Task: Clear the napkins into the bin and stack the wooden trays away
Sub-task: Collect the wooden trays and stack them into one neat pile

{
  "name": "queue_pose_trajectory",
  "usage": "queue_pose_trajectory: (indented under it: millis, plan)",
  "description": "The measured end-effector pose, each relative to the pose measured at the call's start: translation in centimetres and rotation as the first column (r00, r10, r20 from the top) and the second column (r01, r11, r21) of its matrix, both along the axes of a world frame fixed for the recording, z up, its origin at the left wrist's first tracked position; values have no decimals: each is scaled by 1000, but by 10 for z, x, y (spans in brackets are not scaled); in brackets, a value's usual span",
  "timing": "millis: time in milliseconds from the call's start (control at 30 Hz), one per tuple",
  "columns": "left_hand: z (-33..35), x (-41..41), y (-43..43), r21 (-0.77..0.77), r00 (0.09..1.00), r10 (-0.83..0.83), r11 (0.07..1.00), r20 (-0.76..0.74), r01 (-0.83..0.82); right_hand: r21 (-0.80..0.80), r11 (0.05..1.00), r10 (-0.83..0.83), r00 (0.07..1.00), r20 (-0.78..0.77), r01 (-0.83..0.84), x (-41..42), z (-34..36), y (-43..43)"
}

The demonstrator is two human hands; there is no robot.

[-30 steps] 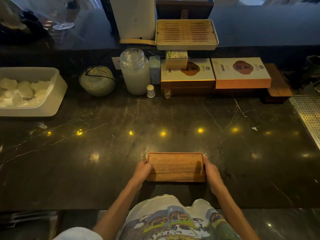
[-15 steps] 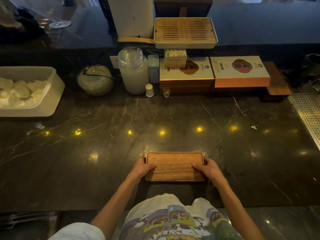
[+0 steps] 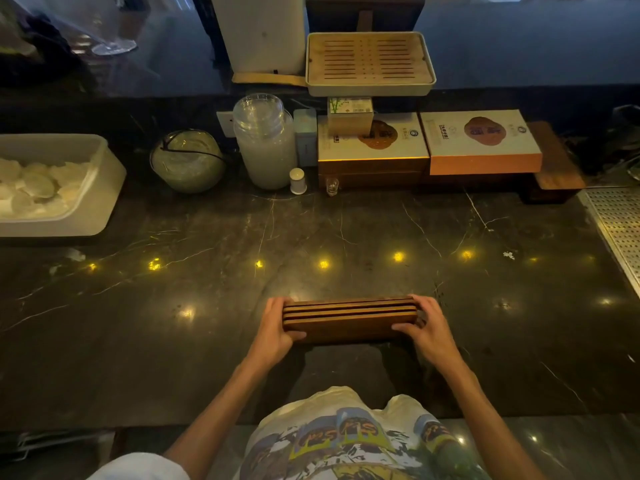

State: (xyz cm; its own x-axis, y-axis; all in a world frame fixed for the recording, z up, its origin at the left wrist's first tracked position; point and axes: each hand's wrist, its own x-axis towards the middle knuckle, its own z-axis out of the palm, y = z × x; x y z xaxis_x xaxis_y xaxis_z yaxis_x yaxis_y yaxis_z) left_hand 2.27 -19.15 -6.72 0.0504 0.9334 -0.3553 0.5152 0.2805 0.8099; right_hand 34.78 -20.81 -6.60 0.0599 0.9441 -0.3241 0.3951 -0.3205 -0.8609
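A stack of several dark wooden trays (image 3: 349,320) stands tipped up on its long edge on the black marble counter (image 3: 311,230), close to the near edge, so the layered rims face me. My left hand (image 3: 277,327) grips the stack's left end, thumb on the near face. My right hand (image 3: 424,327) grips the right end the same way. A white bin (image 3: 86,206) at the far left holds crumpled white napkins (image 3: 34,188).
Along the back stand a round glass bowl (image 3: 188,161), a tall glass jar (image 3: 265,143), a small white shaker (image 3: 298,181), two flat boxes (image 3: 481,143) and a slatted tea tray (image 3: 370,64) on top. A perforated metal grate (image 3: 620,230) lies at the right.
The tray stack lay flat on the counter under both hands. Both hands have now tilted it up onto its long edge and hold it by the ends.
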Motion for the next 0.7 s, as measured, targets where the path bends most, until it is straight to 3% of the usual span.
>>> queue_pose_trajectory:
  millis: [133,267,367,500,567,633,700]
  plan:
    - [-11,-5,-10,169,999,-38,985,-17,41,114,992,47,997,65,-54,-9,-7,-8]
    - [-11,-6,-6,85,998,-47,995,-45,51,147,985,73,987,141,-94,-12,-17,-17]
    - [-1,-8,3,2,978,-144,989,-149,146,135,983,100,977,187,-126,-11,-20,-14]
    - [7,4,2,84,877,-332,920,-348,382,79,983,141,960,243,-165,-12,-16,-10]
    - [11,12,-2,128,844,-329,901,-423,415,67,977,172,937,306,-201,-17,-10,-9]
    - [12,15,-5,162,843,-301,899,-446,407,108,954,185,832,523,-279,-26,-2,-9]
    - [13,16,-7,184,850,-285,899,-443,398,135,911,164,643,748,-389,-44,7,-10]
